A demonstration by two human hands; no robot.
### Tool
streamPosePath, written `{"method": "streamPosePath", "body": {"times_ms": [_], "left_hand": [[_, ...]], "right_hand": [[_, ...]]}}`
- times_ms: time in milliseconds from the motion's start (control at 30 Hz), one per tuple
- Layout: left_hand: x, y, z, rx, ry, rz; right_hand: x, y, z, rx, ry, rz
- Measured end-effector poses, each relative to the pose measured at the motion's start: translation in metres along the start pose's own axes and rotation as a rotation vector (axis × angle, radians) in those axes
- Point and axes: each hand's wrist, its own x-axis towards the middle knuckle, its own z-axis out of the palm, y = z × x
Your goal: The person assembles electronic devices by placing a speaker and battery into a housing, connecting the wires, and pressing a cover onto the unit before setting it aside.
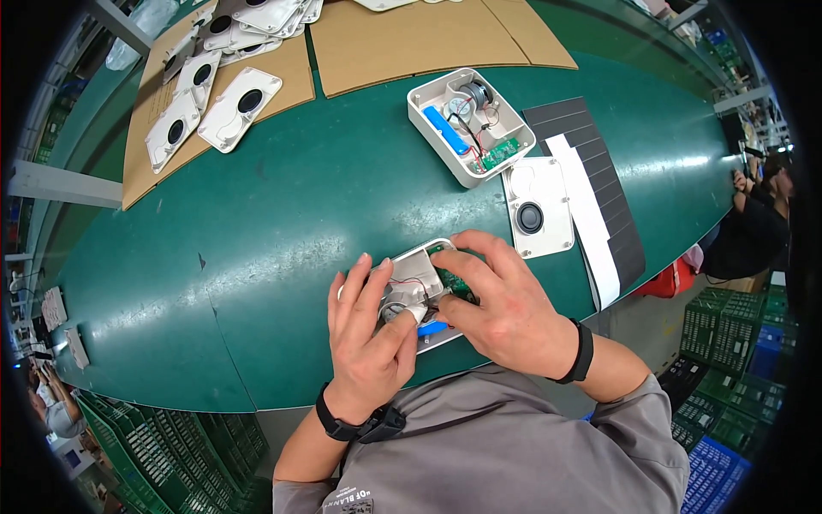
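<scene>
A white plastic housing (417,259) lies in front of me near the table's front edge, partly covered by both hands. Inside are a blue cylindrical battery (431,328), thin wires and a green circuit board (454,281). My left hand (370,343) holds the housing's left end, fingers along its side and thumb reaching inside over a round part; something white covers the thumb tip. My right hand (511,313) is closed around the circuit board at the right end, thumb on its near side, fingers at its far side and the rim. The contact under the fingertips is partly hidden.
Beyond my right hand stands a second open housing (462,180) with battery, board and wires. Beside it lie a white speaker panel (555,233), dark strip sheet (591,163) and white strip (591,236). Several more panels (241,110) rest on cardboard (402,51) at the back.
</scene>
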Motion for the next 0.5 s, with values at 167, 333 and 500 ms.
{"method": "streamPosePath", "body": {"times_ms": [167,333,500], "left_hand": [[0.001,0.004,-0.005,0.109,-0.137,-0.019],[0.016,0.019,-0.014,0.226,-0.300,-0.080],[0.019,0.021,-0.016,0.238,-0.371,-0.109]], "right_hand": [[0.003,0.001,-0.005,0.039,-0.086,0.019],[0.003,0.007,0.003,0.135,-0.045,0.058],[-0.002,0.009,-0.010,0.344,-0.025,0.079]]}}
